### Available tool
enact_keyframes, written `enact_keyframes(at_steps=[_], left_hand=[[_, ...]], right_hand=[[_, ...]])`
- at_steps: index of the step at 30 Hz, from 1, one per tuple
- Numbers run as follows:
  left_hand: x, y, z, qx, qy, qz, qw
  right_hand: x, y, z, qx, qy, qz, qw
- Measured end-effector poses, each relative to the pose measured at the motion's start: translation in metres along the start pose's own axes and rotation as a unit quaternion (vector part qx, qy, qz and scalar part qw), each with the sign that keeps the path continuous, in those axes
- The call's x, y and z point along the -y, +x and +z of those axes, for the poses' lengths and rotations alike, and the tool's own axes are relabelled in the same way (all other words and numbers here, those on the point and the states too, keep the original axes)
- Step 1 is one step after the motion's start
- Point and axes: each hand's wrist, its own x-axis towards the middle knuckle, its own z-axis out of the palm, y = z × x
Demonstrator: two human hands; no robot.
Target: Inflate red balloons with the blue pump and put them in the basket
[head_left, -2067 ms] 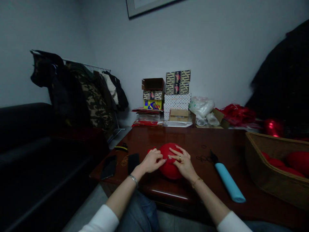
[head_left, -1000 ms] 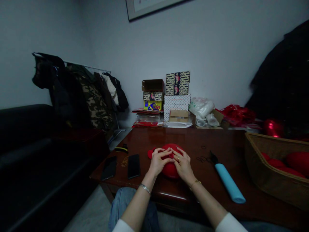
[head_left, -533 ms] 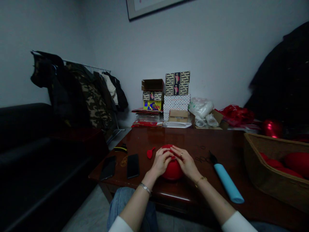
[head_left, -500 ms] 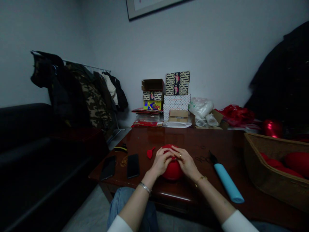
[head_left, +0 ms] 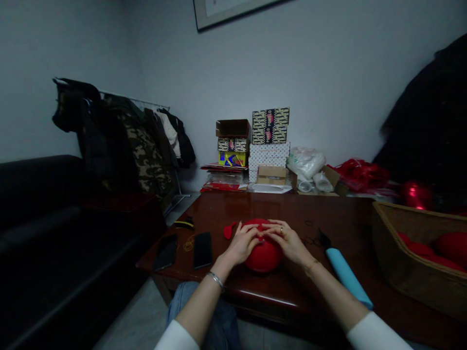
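Note:
A round inflated red balloon (head_left: 263,256) rests near the table's front edge, between my hands. My left hand (head_left: 245,241) lies against its upper left, with thumb and fingertips closed at the top. From the upper right, my right hand (head_left: 285,238), with a ring on one finger, pinches at the same spot. The fingers largely hide the balloon's neck. A limp red balloon (head_left: 228,231) lies on the table left of my left hand. To the right of my right hand is a light-blue hand pump (head_left: 348,277) with a black nozzle.
Two dark phones (head_left: 202,250) and yellow rubber bands (head_left: 188,243) lie on the left of the brown table (head_left: 226,206). A wicker basket (head_left: 386,243) holding red balloons stands at the right. Stacked boxes (head_left: 270,155) and plastic bags (head_left: 306,163) line the back.
My hands have moved a little apart at the top of the balloon, and more of its red surface shows. The whole view has shifted slightly.

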Motion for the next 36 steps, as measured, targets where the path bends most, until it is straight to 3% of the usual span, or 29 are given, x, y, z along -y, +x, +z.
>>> enact_keyframes(at_steps=[8, 14, 17, 21, 23, 26, 33, 36], left_hand=[[0.002, 0.003, 0.005, -0.044, -0.075, -0.011, 0.996], [0.006, 0.008, 0.013, -0.086, -0.163, -0.063, 0.981], [0.008, 0.011, 0.017, -0.099, -0.269, -0.111, 0.952], [0.008, 0.013, 0.027, -0.15, -0.381, -0.139, 0.902], [0.007, 0.012, 0.033, -0.189, -0.367, -0.136, 0.901], [0.004, 0.01, 0.039, -0.231, -0.281, -0.138, 0.921], [-0.009, 0.007, 0.045, -0.278, -0.137, -0.107, 0.945], [-0.011, 0.005, 0.043, -0.298, -0.119, -0.093, 0.942]], right_hand=[[0.02, -0.003, -0.024, 0.047, -0.082, -0.033, 0.995], [0.027, -0.007, -0.019, 0.043, -0.055, -0.008, 0.998], [0.02, -0.013, -0.01, -0.002, 0.022, 0.042, 0.999], [0.007, -0.021, 0.004, -0.049, 0.039, 0.086, 0.994], [0.004, -0.023, 0.008, -0.054, 0.049, 0.094, 0.993], [0.009, -0.02, 0.015, -0.074, 0.091, 0.084, 0.99], [0.031, 0.007, 0.042, -0.279, 0.128, 0.108, 0.946], [0.029, 0.015, 0.052, -0.308, 0.181, 0.149, 0.922]])
